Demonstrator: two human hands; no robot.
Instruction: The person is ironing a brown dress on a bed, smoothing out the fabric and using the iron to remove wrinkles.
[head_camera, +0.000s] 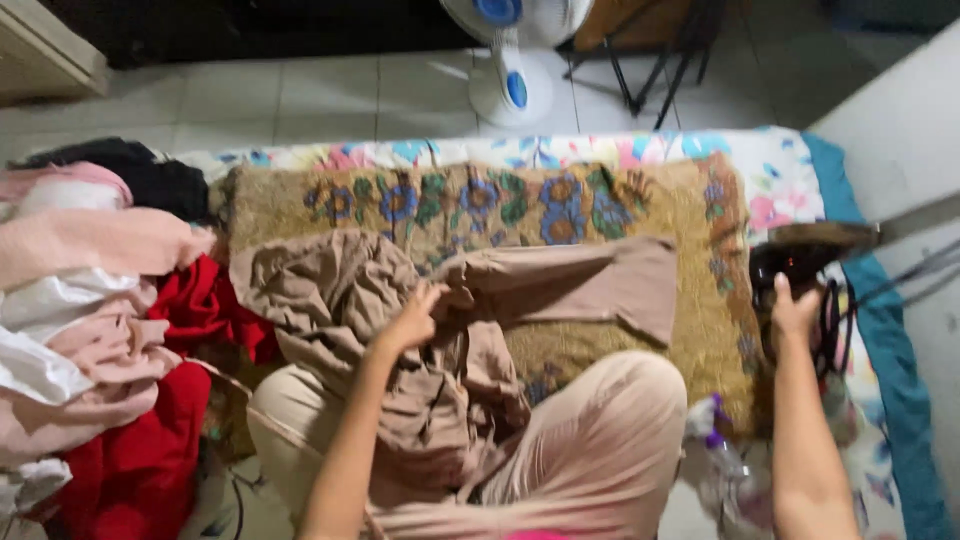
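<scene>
2 hands are working here: the left hand (415, 318) is pinching crumpled tan garment (400, 330) fabric shut between its fingers, the cloth spreading beyond it over a nubby floral mat (620, 215). The right hand (793, 312) is closing around a dark iron (800, 262), blurred and partly hidden behind it. Soft piled clothes (90, 330) are lying well left, cut off at the frame's edge.
</scene>
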